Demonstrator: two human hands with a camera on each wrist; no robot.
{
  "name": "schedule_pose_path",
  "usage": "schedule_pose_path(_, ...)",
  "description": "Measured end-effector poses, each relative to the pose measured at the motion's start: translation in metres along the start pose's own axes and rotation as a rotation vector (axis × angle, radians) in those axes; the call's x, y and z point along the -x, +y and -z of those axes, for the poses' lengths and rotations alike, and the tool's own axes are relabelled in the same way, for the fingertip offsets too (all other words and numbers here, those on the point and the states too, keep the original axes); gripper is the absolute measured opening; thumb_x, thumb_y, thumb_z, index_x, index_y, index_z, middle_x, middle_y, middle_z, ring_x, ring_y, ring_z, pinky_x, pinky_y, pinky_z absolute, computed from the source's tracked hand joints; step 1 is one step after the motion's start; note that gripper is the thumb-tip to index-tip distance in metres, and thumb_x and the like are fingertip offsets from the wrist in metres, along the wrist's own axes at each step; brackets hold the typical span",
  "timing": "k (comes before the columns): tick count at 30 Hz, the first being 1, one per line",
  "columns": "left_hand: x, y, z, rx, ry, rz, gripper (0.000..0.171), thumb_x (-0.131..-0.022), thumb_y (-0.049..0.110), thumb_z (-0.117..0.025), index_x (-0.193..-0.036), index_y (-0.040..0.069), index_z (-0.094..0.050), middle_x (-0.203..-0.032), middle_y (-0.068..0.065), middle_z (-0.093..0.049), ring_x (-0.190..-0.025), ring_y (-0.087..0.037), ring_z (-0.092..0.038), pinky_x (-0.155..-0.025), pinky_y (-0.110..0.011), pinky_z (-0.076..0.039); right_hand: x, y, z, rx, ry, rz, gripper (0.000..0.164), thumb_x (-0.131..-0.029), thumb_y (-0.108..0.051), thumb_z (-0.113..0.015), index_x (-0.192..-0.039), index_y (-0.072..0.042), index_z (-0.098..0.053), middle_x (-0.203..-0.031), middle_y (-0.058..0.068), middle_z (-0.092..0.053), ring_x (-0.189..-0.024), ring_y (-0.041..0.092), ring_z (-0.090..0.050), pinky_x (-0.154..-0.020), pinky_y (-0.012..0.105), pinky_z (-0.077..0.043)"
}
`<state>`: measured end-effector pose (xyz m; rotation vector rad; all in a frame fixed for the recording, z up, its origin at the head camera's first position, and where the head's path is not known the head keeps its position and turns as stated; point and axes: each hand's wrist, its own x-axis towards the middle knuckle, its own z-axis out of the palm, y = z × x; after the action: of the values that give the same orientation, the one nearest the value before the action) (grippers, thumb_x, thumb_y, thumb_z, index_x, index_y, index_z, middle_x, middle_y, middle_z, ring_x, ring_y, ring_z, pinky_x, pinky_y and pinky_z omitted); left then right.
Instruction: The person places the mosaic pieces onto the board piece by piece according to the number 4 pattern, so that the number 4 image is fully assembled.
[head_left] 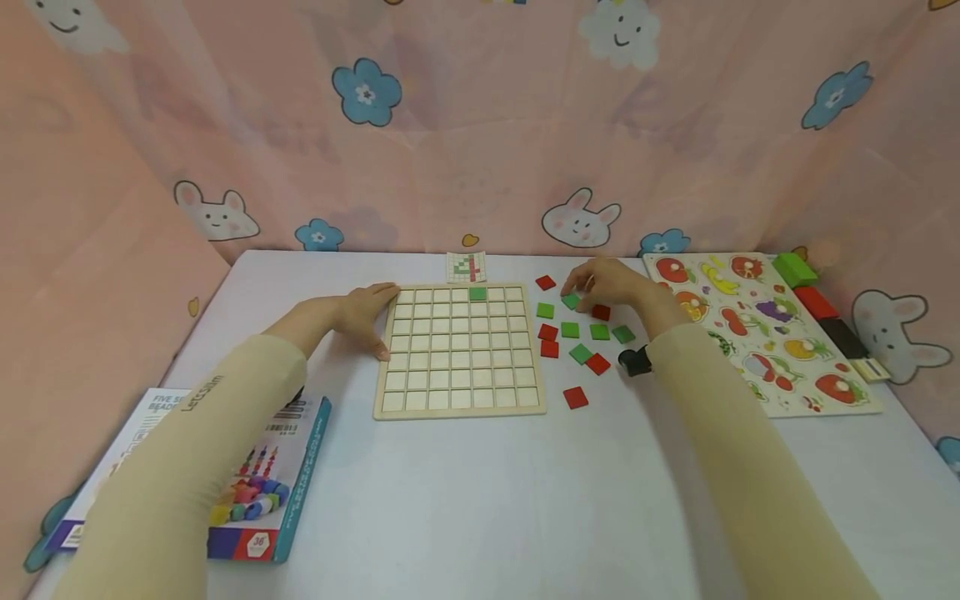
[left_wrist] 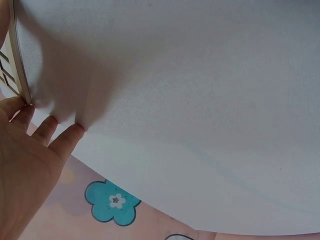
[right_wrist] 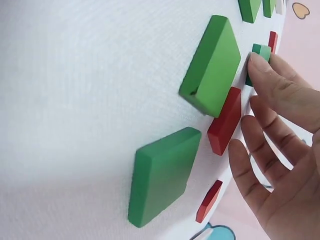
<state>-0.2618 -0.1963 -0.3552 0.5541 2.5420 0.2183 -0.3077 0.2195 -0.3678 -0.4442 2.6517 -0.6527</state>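
A wooden grid board (head_left: pixel 459 414) lies on the white table, with one green tile (head_left: pixel 477 294) in its top row. My left hand (head_left: pixel 363 317) touches the board's left edge, thumb and fingers spread; the left wrist view shows the fingertips by the wooden rim (left_wrist: pixel 20 70). To the right of the board, my right hand (head_left: pixel 609 283) pinches a green square tile (head_left: pixel 571 301) between thumb and index finger, the other fingers loosely bent. Around it lie loose red tiles (head_left: pixel 575 397) and green tiles (head_left: pixel 599 332). Beyond the board is a small pattern card (head_left: pixel 466 267).
At the right lies a fruit-picture board (head_left: pixel 795 379), with green (head_left: pixel 795 270), red (head_left: pixel 816 302) and black (head_left: pixel 843 337) blocks along its far side. A boxed bead toy (head_left: pixel 300 483) lies at the left, partly under my left sleeve. Pink printed cloth hangs behind the table.
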Motion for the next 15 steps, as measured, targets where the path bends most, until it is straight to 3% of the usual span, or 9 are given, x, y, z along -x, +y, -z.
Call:
schedule_pose_path(4, 0.000, 0.000, 0.000, 0.001, -0.002, 0.001, 0.120, -0.074, 0.039, -0.086, -0.157, -0.003, -0.010, -0.165, -0.025, -0.007, -0.150, -0.053, -0.014, -0.123, -0.064, -0.019, -0.001, -0.004, -0.001, 0.031, 0.032, -0.009, 0.014, -0.085, -0.009, -0.075, -0.098, -0.008, -0.070, -0.116, 0.014, -0.064, -0.106, 0.031, -0.055, -0.091, 0.043, -0.054)
schedule_pose_path(9, 0.000, 0.000, 0.000, -0.010, -0.003, 0.004, 0.120, -0.074, 0.039, -0.086, -0.157, -0.004, -0.010, -0.165, -0.025, -0.007, -0.149, -0.053, -0.014, -0.122, -0.064, -0.020, -0.004, -0.011, -0.003, 0.036, 0.087, -0.009, 0.014, -0.084, -0.009, -0.076, -0.089, -0.006, -0.063, -0.100, 0.011, -0.062, -0.092, 0.026, -0.054, -0.078, 0.033, -0.050)
schedule_pose_path(15, 0.000, 0.000, 0.000, -0.003, -0.002, -0.005, 0.119, -0.074, 0.039, -0.086, -0.156, -0.005, -0.011, -0.165, -0.026, -0.007, -0.150, -0.052, -0.014, -0.123, -0.063, -0.020, -0.013, -0.035, -0.010, -0.105, 0.208, 0.099, 0.017, -0.083, -0.012, -0.079, -0.092, -0.008, -0.065, -0.087, 0.006, -0.062, -0.083, 0.021, -0.055, -0.070, 0.026, -0.046)
